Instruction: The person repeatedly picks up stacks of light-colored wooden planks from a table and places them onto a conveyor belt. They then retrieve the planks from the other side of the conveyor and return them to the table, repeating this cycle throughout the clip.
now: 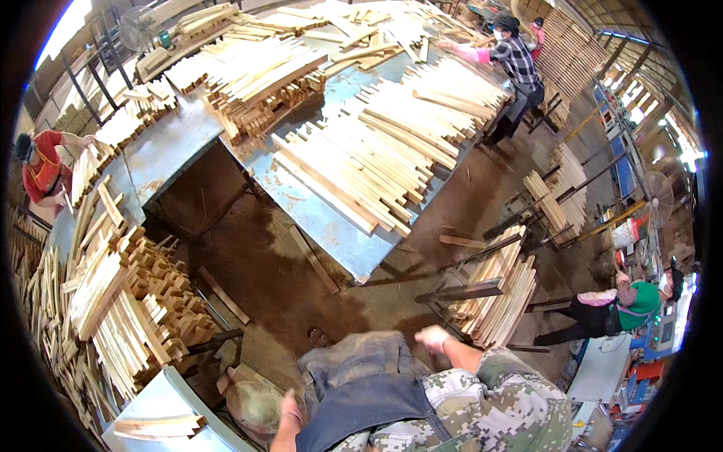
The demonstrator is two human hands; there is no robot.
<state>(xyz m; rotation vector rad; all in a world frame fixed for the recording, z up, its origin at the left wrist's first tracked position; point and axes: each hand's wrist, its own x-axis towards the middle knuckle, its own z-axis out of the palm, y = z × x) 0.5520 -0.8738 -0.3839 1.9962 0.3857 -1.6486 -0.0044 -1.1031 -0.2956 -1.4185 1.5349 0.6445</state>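
My left hand [291, 409] hangs low beside the dark apron [369, 377], close to a round greenish-tan object [254, 405]. Its fingers are too foreshortened to read, and no object shows in it. On the other side of the apron, my right hand [434, 340] is held out with its fingers curled in. Nothing shows in that hand, and it touches no wood. Right of it, a stack of wooden strips [493, 294] rests on a dark metal rack [459, 291]. Ahead, many long pale strips [376, 154] lie side by side on a blue-grey metal table [331, 242].
Stacked wooden blocks and strips [143, 309] fill the left side. A few loose strips [314, 258] lie on the brown, dusty floor [263, 294]. Co-workers stand at the far table [520, 68], at left in red [47, 169], and at right in green [639, 307] near blue machinery.
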